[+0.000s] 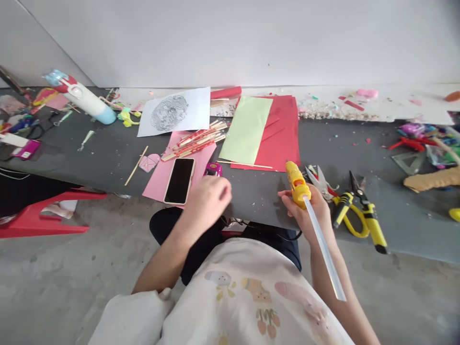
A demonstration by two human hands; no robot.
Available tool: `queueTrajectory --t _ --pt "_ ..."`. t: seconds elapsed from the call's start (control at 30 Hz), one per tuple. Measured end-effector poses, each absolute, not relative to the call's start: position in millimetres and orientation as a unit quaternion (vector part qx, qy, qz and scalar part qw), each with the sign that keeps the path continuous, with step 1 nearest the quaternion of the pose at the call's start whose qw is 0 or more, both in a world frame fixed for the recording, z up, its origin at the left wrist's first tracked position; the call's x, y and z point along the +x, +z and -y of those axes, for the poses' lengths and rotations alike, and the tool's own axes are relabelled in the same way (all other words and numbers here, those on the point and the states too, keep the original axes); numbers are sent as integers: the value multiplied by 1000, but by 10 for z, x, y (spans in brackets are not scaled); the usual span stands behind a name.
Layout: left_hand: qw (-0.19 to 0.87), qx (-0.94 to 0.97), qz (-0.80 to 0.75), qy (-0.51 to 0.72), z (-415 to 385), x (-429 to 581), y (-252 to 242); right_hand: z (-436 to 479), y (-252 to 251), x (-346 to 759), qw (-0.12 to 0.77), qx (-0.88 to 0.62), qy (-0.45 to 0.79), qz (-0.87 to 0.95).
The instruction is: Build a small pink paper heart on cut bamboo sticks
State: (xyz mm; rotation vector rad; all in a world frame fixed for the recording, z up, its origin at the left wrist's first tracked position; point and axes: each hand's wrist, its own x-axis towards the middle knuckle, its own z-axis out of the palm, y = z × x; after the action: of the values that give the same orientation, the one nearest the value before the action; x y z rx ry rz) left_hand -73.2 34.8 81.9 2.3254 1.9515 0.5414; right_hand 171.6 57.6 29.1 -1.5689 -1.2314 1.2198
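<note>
My right hand (312, 211) is wrapped round a yellow hot glue gun (299, 184), its nozzle pointing away from me over the table edge. A long translucent glue stick (325, 249) juts from the back of the gun toward my body. My left hand (210, 196) is curled closed above the front edge, its fingertips turned out of sight; whether anything is in them is hidden. Just beyond it a small purple object (213, 169) is partly covered by the hand. A phone (179, 180) lies left of that hand on pink paper (154, 185).
Red paper (287, 134) lies under a pale green sheet (246, 129), with a thin stick (247, 165) along its near edge. Wrapped sticks (196, 140) are piled beside a printed drawing (174, 112). Scissors (319, 182) and yellow-black pliers (359, 206) lie at right; a bottle (84, 98) is at left.
</note>
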Motion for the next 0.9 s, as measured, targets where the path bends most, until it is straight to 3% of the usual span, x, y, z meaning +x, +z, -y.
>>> queueTrajectory --t 0.2,0.4,0.9 --pt "-39 516 -848 112 -534 -2326 971 -591 254 1358 348 -602 490 526" --pt "-8 445 -895 39 -777 -3518 680 -550 347 968 302 -585 509 554" --pt "28 482 -876 5 -918 -4086 289 -532 322 518 268 -588 480 594"
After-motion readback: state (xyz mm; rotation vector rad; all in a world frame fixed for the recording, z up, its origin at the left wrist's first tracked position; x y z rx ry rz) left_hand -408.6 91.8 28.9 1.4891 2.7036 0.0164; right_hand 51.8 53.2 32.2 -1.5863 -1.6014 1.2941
